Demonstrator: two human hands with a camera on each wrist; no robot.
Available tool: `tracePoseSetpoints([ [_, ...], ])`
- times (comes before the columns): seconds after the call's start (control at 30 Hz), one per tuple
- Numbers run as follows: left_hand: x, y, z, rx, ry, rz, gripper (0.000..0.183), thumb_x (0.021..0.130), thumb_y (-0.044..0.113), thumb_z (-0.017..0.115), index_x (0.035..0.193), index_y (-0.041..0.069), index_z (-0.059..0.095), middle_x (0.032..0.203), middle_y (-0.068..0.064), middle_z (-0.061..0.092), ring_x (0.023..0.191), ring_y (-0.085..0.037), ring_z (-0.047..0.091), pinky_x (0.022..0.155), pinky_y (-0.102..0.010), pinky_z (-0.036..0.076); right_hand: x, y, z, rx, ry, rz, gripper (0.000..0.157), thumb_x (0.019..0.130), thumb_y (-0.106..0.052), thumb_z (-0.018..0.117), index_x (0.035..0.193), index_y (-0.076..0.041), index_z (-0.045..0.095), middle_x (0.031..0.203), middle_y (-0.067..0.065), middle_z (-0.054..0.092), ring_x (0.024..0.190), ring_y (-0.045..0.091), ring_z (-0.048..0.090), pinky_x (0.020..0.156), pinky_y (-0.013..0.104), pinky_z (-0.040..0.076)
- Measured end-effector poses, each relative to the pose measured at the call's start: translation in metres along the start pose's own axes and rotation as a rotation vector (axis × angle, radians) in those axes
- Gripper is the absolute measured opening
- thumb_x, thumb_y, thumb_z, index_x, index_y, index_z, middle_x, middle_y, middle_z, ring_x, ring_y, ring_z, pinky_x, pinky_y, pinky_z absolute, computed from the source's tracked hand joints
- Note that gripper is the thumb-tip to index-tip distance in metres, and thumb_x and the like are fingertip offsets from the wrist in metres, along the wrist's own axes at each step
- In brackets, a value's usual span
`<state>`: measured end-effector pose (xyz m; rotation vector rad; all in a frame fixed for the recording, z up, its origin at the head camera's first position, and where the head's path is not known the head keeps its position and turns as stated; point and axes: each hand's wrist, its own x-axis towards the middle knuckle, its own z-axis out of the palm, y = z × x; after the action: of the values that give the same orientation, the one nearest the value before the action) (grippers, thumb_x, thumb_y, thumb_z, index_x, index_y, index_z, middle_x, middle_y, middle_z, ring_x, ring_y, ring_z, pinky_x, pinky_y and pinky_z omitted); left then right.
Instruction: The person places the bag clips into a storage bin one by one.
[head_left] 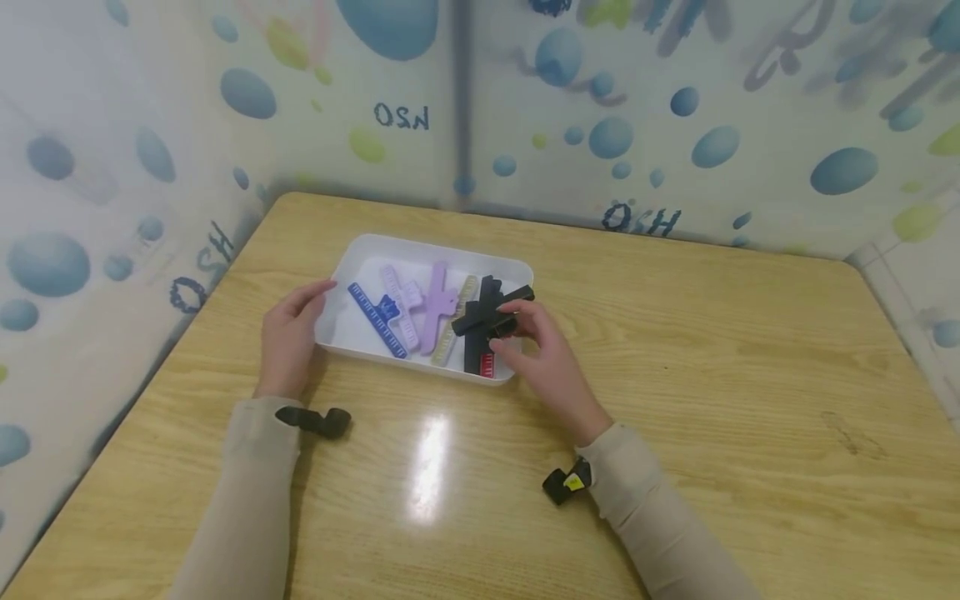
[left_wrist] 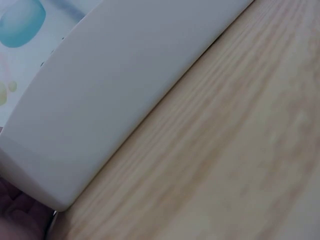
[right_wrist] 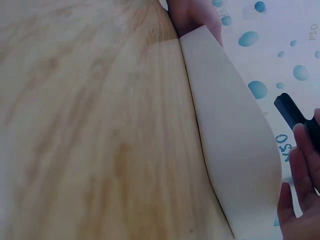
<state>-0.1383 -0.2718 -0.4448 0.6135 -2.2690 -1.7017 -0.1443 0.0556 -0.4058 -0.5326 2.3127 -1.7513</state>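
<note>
A white tray (head_left: 341, 333) holds several long-jawed plastic clips. From left to right lie a blue clip (head_left: 372, 317), a pale lilac clip (head_left: 397, 300), a purple clip (head_left: 432, 325) and a beige clip (head_left: 447, 337). Black (head_left: 472, 357) and red (head_left: 487, 367) pieces show at the right end. Over that end, my right hand (head_left: 551, 362) pinches a black clip (head_left: 471, 322) between thumb and fingers; it sticks out past the fingertips in the right wrist view (right_wrist: 289, 109). My left hand (head_left: 288, 342) rests against the tray's left side, its fingertips at the rim.
The tray stands on a wood-grain table (head_left: 675, 400), towards the back left. Behind and to the left rise walls (head_left: 645, 100) printed with blue and green bubbles. Black wrist-worn devices sit at my left (head_left: 318, 422) and right (head_left: 567, 482) cuffs.
</note>
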Motion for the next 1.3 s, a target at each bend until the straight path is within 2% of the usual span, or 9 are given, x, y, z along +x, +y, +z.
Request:
tracePoseSetpoints([
  [0.13,0.001,-0.001,0.001,0.005,0.002,-0.001,0.031,0.092,0.038,0.044,0.116,0.026,0.059,0.129,0.010,0.048,0.121,-0.007,0.037,0.103,-0.032,0.026,0.002,0.010,0.001,-0.105,-0.055,-0.006,0.041,0.081,-0.041,0.062,0.118,-0.036,0.046,0.116,-0.012,0.049,0.106,0.008,0.045,0.092,0.042,0.035],
  [0.2,0.001,-0.001,0.001,0.008,0.003,0.002,0.031,0.092,0.038,0.044,0.116,0.025,0.059,0.128,0.010,0.048,0.121,-0.007,0.037,0.103,-0.032,0.026,0.003,0.013,0.003,-0.159,-0.086,-0.042,0.040,0.081,-0.043,0.061,0.117,-0.034,0.046,0.110,-0.010,0.053,0.093,0.011,0.051,0.080,0.041,0.041],
  [0.27,0.002,-0.001,0.001,0.014,0.002,0.002,0.031,0.092,0.038,0.044,0.116,0.026,0.059,0.128,0.010,0.048,0.121,-0.007,0.037,0.102,-0.032,0.026,0.004,0.014,0.004,-0.225,-0.110,-0.082,0.039,0.082,-0.042,0.060,0.117,-0.032,0.048,0.102,-0.010,0.056,0.085,0.013,0.052,0.070,0.037,0.042],
  [0.33,0.002,-0.001,0.001,0.013,-0.002,-0.002,0.032,0.092,0.039,0.044,0.117,0.026,0.059,0.129,0.010,0.048,0.121,-0.008,0.037,0.103,-0.033,0.025,0.005,0.015,0.006,-0.297,-0.126,-0.120,0.037,0.083,-0.040,0.060,0.117,-0.030,0.049,0.096,-0.010,0.057,0.081,0.013,0.052,0.067,0.035,0.042],
  [0.5,0.001,0.000,0.000,0.007,-0.002,-0.015,0.032,0.092,0.039,0.044,0.117,0.027,0.059,0.129,0.011,0.047,0.122,-0.008,0.036,0.103,-0.034,0.025,0.005,0.014,0.009,-0.405,-0.147,-0.179,0.034,0.085,-0.033,0.060,0.117,-0.029,0.050,0.090,-0.015,0.057,0.094,0.011,0.048,0.089,0.035,0.034],
  [0.7,0.000,0.000,0.000,0.006,0.002,-0.015,0.031,0.092,0.038,0.044,0.117,0.025,0.059,0.129,0.010,0.048,0.121,-0.008,0.037,0.103,-0.033,0.026,0.004,0.014,0.010,-0.427,-0.156,-0.184,0.038,0.086,-0.029,0.058,0.122,-0.031,0.048,0.091,-0.015,0.055,0.096,0.012,0.047,0.087,0.035,0.035],
  [0.8,0.000,0.000,0.000,0.006,0.002,-0.013,0.032,0.092,0.038,0.044,0.117,0.025,0.059,0.129,0.010,0.048,0.121,-0.008,0.037,0.103,-0.033,0.026,0.004,0.013,0.010,-0.452,-0.181,-0.211,0.041,0.087,-0.028,0.056,0.127,-0.030,0.046,0.094,-0.014,0.056,0.095,0.013,0.047,0.088,0.035,0.034],
  [1.07,0.000,0.001,0.001,-0.011,0.000,-0.016,0.031,0.092,0.038,0.044,0.116,0.026,0.059,0.129,0.010,0.048,0.121,-0.008,0.037,0.103,-0.033,0.026,0.005,0.013,0.011,-0.597,-0.230,-0.289,0.039,0.089,-0.029,0.053,0.128,-0.029,0.048,0.115,-0.010,0.057,0.100,0.005,0.051,0.100,0.034,0.020],
  [1.3,0.000,0.002,0.001,-0.005,-0.008,-0.022,0.031,0.092,0.038,0.043,0.117,0.027,0.059,0.129,0.010,0.047,0.122,-0.008,0.036,0.104,-0.034,0.024,0.004,0.014,0.013,-0.686,-0.225,-0.286,0.040,0.090,-0.029,0.051,0.129,-0.027,0.047,0.099,-0.011,0.061,0.092,0.003,0.052,0.102,0.032,0.018],
])
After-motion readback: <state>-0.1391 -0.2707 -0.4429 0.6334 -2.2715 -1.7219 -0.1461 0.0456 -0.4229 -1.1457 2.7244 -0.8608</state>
